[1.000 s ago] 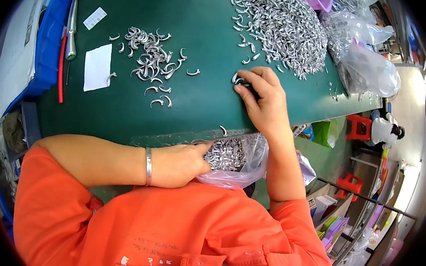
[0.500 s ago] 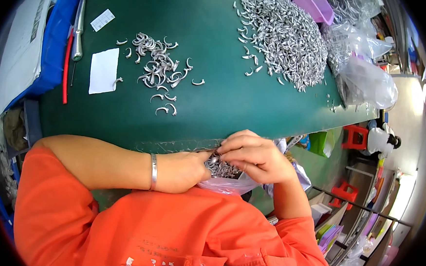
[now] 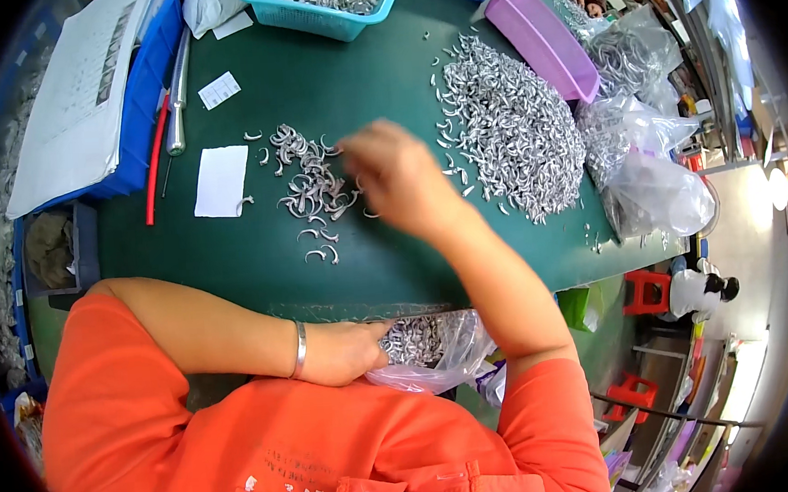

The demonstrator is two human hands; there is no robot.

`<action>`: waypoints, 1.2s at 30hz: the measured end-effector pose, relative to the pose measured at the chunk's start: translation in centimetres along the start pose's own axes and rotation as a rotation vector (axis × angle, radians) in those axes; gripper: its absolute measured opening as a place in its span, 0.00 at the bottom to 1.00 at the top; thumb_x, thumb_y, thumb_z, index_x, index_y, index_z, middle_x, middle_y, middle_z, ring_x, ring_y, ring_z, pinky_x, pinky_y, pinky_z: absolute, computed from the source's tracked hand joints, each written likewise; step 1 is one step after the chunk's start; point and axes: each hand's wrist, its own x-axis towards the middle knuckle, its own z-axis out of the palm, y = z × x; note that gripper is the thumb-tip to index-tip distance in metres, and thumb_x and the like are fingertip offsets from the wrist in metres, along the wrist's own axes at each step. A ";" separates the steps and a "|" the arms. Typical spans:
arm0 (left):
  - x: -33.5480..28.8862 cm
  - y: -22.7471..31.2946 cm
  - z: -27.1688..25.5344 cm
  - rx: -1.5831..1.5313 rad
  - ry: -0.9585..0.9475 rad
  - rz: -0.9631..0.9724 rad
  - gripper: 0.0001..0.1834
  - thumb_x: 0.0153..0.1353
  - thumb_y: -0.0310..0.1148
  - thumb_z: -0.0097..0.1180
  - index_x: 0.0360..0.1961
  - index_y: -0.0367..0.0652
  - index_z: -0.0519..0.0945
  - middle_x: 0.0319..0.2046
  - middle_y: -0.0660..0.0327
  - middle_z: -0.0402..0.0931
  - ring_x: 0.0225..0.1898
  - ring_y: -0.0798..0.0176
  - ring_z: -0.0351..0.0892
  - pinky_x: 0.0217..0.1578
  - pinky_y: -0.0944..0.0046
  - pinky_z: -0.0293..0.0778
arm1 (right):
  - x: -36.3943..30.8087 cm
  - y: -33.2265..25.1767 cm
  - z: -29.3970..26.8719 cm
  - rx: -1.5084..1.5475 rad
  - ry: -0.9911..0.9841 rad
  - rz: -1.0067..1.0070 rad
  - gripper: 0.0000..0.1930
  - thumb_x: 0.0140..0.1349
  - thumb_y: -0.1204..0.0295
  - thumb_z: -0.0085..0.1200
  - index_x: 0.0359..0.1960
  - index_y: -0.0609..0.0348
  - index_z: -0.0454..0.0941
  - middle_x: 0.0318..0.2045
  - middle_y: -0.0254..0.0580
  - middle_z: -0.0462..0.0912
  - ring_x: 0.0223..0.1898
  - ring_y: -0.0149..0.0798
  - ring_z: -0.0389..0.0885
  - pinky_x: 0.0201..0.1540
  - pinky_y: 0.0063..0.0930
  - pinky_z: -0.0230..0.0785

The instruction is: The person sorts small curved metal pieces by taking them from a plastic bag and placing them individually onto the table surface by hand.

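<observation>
At the table's near edge, my left hand (image 3: pixel 342 353) is closed on the rim of a clear plastic bag (image 3: pixel 434 377). Inside the bag lie many small silver metal pieces (image 3: pixel 413 342). My right hand (image 3: pixel 394 176) is over the table, by the right side of a small loose pile of curved, hook-like silver metal pieces (image 3: pixel 304 184). Its fingers are bent and smeared by motion, so whether they hold anything is unclear. To the right spreads a much larger heap of similar small silver pieces (image 3: pixel 518 139).
A white paper (image 3: pixel 220 182), a red stick (image 3: pixel 158 161) and a tapered metal rod (image 3: pixel 178 115) lie at left beside a blue bin (image 3: pixel 139 126). A turquoise basket (image 3: pixel 317 18), pink tray (image 3: pixel 544 43) and filled plastic bags (image 3: pixel 636 154) stand farther back. Another person's hand (image 3: pixel 592 7) shows at top right.
My right hand has moved from the bag's opening up and forward to the small pile. My left hand stays at the bag. The view has tilted, showing more of the table's far side.
</observation>
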 end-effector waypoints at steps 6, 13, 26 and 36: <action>0.0 0.2 -0.1 0.018 -0.029 0.006 0.14 0.54 0.25 0.52 0.43 0.33 0.79 0.61 0.22 0.52 0.53 0.29 0.72 0.56 0.50 0.71 | -4.8 7.6 -2.8 -0.210 0.093 0.158 0.11 0.58 0.78 0.55 0.44 0.65 0.80 0.47 0.51 0.81 0.49 0.55 0.77 0.54 0.41 0.70; 0.1 0.0 -0.1 0.028 0.014 -0.018 0.14 0.51 0.24 0.54 0.41 0.37 0.80 0.61 0.25 0.54 0.51 0.32 0.74 0.53 0.49 0.72 | -13.8 1.5 -6.0 -0.098 0.031 0.310 0.18 0.58 0.86 0.47 0.48 0.61 0.79 0.51 0.47 0.79 0.53 0.51 0.75 0.60 0.38 0.64; -0.1 0.1 -0.4 0.040 0.022 -0.014 0.11 0.49 0.23 0.56 0.36 0.37 0.81 0.63 0.25 0.53 0.47 0.32 0.76 0.49 0.49 0.75 | -18.7 -3.8 -5.9 -0.058 0.375 0.579 0.09 0.56 0.82 0.59 0.39 0.62 0.82 0.36 0.44 0.80 0.39 0.41 0.79 0.42 0.29 0.71; 0.0 0.2 -0.1 -0.009 0.030 -0.016 0.10 0.47 0.21 0.56 0.34 0.37 0.81 0.65 0.26 0.49 0.50 0.32 0.75 0.51 0.50 0.74 | -18.6 -3.9 -4.7 -0.084 0.307 0.476 0.08 0.52 0.85 0.60 0.34 0.61 0.81 0.32 0.43 0.80 0.34 0.44 0.78 0.36 0.30 0.71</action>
